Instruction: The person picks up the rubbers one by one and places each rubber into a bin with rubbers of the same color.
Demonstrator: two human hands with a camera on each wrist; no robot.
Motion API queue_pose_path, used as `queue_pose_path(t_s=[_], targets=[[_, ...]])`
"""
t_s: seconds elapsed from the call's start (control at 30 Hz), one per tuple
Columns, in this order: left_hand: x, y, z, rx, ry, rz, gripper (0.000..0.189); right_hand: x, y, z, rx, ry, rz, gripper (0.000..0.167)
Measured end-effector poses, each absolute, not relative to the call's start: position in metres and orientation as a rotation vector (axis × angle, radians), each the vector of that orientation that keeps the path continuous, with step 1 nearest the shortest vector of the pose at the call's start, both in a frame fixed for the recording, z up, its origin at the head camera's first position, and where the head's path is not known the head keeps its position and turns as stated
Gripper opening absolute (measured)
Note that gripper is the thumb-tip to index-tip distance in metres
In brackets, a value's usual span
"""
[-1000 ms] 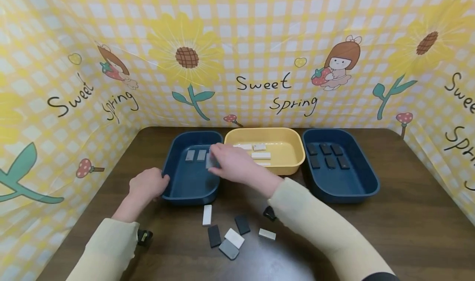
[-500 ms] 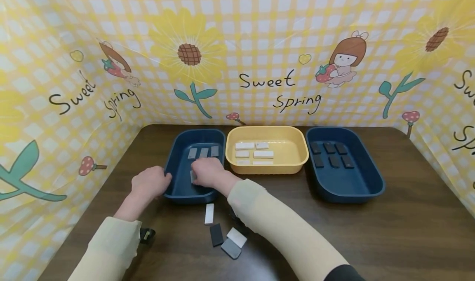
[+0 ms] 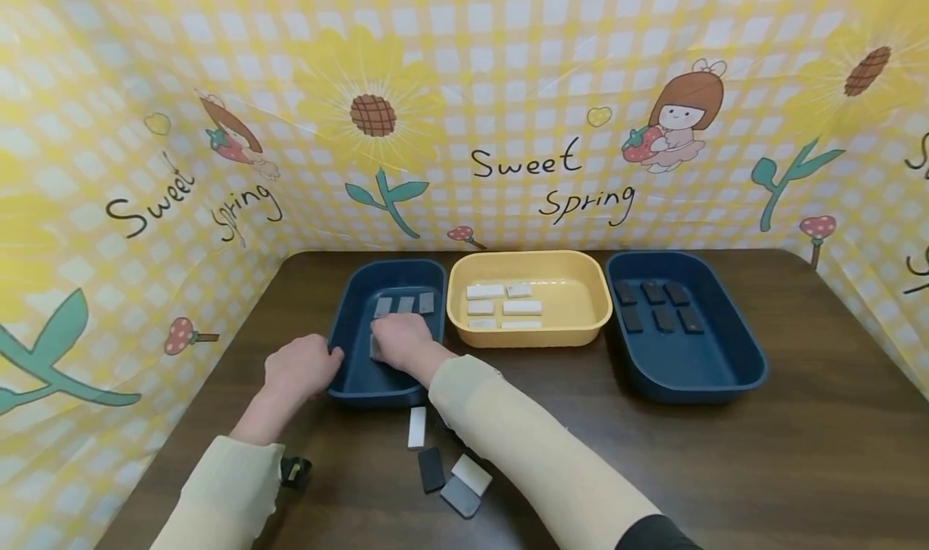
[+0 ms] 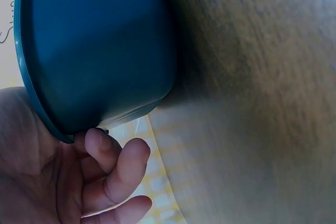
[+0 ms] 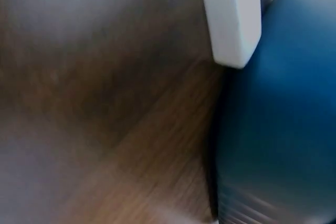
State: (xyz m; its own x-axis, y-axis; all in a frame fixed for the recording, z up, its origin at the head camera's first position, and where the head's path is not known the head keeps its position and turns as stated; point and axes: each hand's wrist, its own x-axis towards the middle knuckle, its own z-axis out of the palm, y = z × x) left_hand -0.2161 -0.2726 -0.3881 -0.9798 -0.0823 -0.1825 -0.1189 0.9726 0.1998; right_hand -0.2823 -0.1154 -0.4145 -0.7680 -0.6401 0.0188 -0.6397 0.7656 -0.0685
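My left hand grips the left rim of the left blue tray. In the left wrist view, the curled fingers show outside the tray wall. Inside that tray, low over its floor, my right hand pinches a small grey block, mostly hidden behind the fingers. Behind this hand lie several grey blocks in a row. The right wrist view shows a white block beside the blue tray's wall, without the right hand.
A yellow tray with white blocks stands in the middle. The right blue tray holds black blocks. Near the front of the wooden table lie a black block, a white block and a grey block.
My right hand has left a grey block at the row's right end, then moved left and nearer in the blue tray, with another grey block at its fingertips. The left hand stays at the rim.
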Motion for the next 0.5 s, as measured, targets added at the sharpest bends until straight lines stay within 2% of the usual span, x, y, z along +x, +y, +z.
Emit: queue_pose_path(t_s=[0.5], targets=[[-0.2162, -0.2715, -0.3872, -0.176, 2.948, 0.305, 0.039, -0.29, -0.1222, -0.4168, -1.097, 2.956, -0.106, 0.023]])
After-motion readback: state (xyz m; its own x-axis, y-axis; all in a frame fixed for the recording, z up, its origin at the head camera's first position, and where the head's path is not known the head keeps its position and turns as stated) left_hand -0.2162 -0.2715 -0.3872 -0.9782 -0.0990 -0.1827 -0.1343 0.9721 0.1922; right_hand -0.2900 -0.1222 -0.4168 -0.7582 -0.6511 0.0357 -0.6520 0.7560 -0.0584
